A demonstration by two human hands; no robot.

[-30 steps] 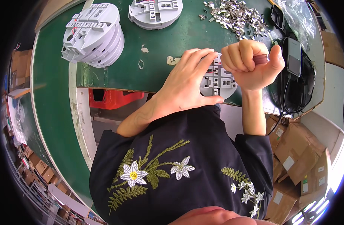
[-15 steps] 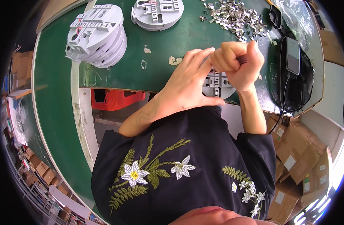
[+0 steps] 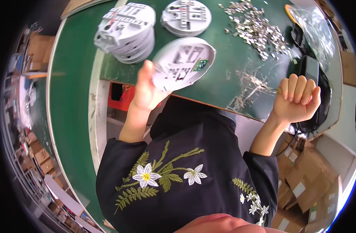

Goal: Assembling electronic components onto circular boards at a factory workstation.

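Note:
Raised and tilted over the table edge is a white round plastic housing, held at its lower left rim by my left hand. Its hollow side shows a small green circuit board and moulded slots. At the right, my right hand is closed in a fist around a screwdriver; only its thin shaft sticks out to the left, and the handle is hidden by the fingers. Beyond the held housing stand a tall stack of similar white housings and a shorter stack.
Small shiny metal clips lie heaped on the green table. A clear plastic bag and a black case with a grey device sit at the right. A red crate is under the table; cardboard boxes stand lower right.
My hands have moved apart. My left hand has lifted the housing up and left and tilted it; my right hand has swung right and down with the screwdriver. The whole view has shifted slightly.

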